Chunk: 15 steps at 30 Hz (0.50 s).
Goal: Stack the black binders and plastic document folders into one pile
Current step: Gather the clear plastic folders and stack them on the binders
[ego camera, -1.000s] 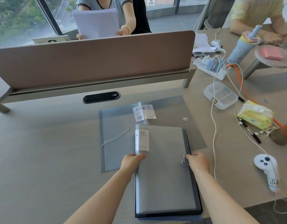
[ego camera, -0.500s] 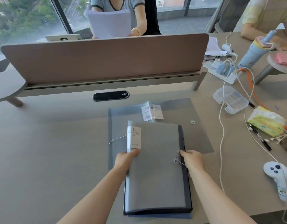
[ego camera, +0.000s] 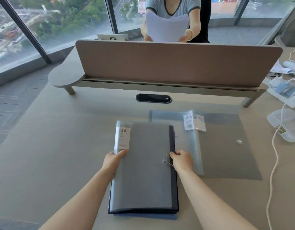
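Shifted leftward since a moment ago, the pile in the person's hands now sits clear of the loose folders, which it overlapped before. It lies at the middle of the table's near edge, its short end almost at the rim. On top is a translucent grey pocket folder with a white "20 pockets" label; under it a black binder shows along the right side, and a blue edge peeks out at the bottom.

What could go wrong: the plastic covers look slick, so a push from one side alone would likely slide the top folder off the binder and skew the pile. The thin elastic cord by the right thumb could snag a finger. The remaining translucent folders lie flat just right of the pile; thin and floppy, they may buckle when lifted by one edge.

Both forearms reach forward from the near edge, roughly parallel. The left hand pinches the pile's left edge just below the label, thumb on top. The right hand clamps the right edge, thumb over the black binder, fingers curled beneath and out of sight.
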### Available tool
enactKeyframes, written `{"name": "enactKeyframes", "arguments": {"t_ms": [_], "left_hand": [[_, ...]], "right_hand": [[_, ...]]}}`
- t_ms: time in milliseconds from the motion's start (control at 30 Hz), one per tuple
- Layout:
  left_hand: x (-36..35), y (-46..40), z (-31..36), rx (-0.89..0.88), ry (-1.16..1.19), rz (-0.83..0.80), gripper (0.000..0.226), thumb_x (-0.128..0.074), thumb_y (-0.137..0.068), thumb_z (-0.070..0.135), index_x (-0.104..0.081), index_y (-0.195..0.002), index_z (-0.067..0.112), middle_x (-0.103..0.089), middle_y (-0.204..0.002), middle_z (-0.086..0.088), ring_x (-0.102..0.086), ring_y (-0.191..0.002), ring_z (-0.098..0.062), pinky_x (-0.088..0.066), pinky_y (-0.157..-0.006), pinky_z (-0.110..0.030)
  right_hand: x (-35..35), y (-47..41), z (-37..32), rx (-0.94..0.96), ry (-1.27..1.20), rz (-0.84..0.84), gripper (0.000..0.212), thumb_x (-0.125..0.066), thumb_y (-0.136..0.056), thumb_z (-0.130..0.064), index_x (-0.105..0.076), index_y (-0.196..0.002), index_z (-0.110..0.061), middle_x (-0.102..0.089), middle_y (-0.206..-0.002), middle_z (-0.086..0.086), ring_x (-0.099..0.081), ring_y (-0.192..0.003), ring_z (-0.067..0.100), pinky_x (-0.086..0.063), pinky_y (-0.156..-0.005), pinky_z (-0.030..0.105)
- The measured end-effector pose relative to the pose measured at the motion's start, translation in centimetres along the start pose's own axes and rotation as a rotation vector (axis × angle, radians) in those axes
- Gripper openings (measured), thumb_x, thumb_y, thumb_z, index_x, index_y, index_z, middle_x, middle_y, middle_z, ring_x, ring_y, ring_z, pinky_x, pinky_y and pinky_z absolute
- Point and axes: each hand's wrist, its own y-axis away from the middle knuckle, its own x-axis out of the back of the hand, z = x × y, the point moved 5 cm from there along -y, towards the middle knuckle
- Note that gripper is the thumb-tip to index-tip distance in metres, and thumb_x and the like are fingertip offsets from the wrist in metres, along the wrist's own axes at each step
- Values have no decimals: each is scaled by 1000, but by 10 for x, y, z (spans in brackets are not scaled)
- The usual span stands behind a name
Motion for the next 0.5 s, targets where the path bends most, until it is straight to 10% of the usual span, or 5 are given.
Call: {"name": "enactKeyframes", "arguments": {"t_ms": [500], "left_hand": [[79, -37, -4, 63, -44, 27, 23, -72, -83, 24, -72, -96, 5, -77, -91, -17, -75, -81, -33, -60, -68, -36]], "right_hand": [[-84, 5, -39, 7, 88, -48, 14, -66, -81, -21, -70, -84, -8, -73, -84, 10, -66, -84, 33, -41, -64, 31]]}}
